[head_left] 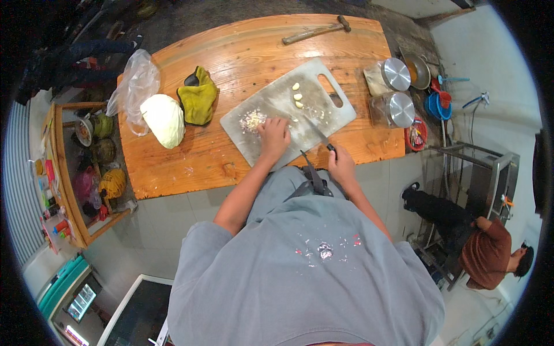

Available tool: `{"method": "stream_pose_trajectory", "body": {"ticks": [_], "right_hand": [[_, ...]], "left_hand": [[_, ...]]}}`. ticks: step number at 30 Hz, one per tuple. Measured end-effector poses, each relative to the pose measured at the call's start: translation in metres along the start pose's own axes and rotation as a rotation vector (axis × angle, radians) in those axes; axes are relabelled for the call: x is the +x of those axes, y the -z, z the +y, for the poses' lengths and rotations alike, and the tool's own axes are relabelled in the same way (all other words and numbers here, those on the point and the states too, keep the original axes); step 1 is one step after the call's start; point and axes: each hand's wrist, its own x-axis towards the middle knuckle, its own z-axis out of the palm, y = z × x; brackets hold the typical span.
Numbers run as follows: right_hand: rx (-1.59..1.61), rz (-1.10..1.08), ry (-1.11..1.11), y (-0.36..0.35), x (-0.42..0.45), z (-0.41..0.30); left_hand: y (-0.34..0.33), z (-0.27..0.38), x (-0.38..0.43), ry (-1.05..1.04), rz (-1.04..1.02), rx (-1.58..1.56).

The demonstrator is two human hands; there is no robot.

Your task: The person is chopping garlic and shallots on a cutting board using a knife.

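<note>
On the wooden table lies a plastic cutting board, tilted, its handle slot at the upper right. My left hand rests palm down on the board, fingers bent, touching the right edge of a pile of chopped garlic or shallot; whether something is under its fingers is hidden. My right hand grips the black handle of a kitchen knife, whose blade points up and left over the board. Several peeled garlic cloves lie in a short row near the board's middle, with small bits of garlic to their right.
A hammer lies at the table's far edge. On the left are a cabbage, a yellow-green cloth and a plastic bag. Lidded jars stand at the right edge. Another person is at the far right.
</note>
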Motion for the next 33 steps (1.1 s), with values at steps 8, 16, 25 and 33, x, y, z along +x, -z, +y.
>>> {"method": "stream_pose_trajectory", "body": {"ticks": [8, 16, 25, 33], "right_hand": [[0.121, 0.045, -0.04, 0.007, 0.005, 0.007], [0.124, 0.046, -0.045, 0.006, 0.005, -0.004], [0.148, 0.09, -0.033, 0.005, 0.009, 0.003], [0.176, 0.034, 0.0, 0.005, 0.014, 0.006]], "left_hand": [[-0.001, 0.001, 0.001, -0.011, -0.026, 0.161], [-0.005, 0.001, 0.009, -0.092, 0.05, 0.142], [-0.014, 0.005, 0.015, -0.11, 0.06, 0.101], [-0.02, 0.004, 0.015, -0.064, 0.064, 0.11]]}}
